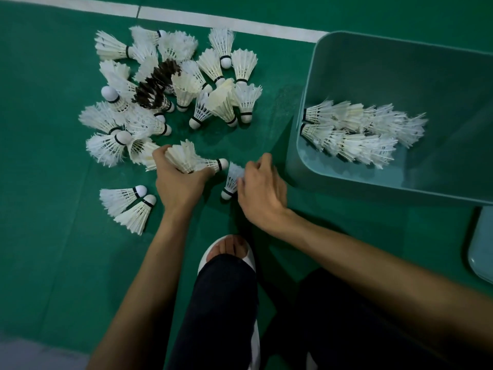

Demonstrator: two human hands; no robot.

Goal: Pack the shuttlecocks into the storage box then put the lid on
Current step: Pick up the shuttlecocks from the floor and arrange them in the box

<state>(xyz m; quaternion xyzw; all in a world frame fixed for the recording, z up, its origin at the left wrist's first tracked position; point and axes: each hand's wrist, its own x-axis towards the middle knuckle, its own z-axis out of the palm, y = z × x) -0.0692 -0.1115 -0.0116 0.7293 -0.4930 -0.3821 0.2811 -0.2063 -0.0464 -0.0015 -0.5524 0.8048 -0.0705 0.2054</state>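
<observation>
A pile of several white shuttlecocks (170, 84) lies on the green floor at upper left, with a dark-feathered stack (157, 84) among them. My left hand (178, 182) grips a nested stack of shuttlecocks (192, 158), corks pointing right. My right hand (260, 188) pinches the feathers of a single shuttlecock (231, 181) on the floor. The green storage box (394, 76) stands at right and holds two rows of stacked shuttlecocks (360, 132). The lid (482, 252) lies at the right edge, partly cut off.
Two more shuttlecocks (128, 206) lie side by side at lower left. A white court line (213, 20) runs across the top. My foot in a white sandal (229, 252) and my dark trouser legs sit below the hands.
</observation>
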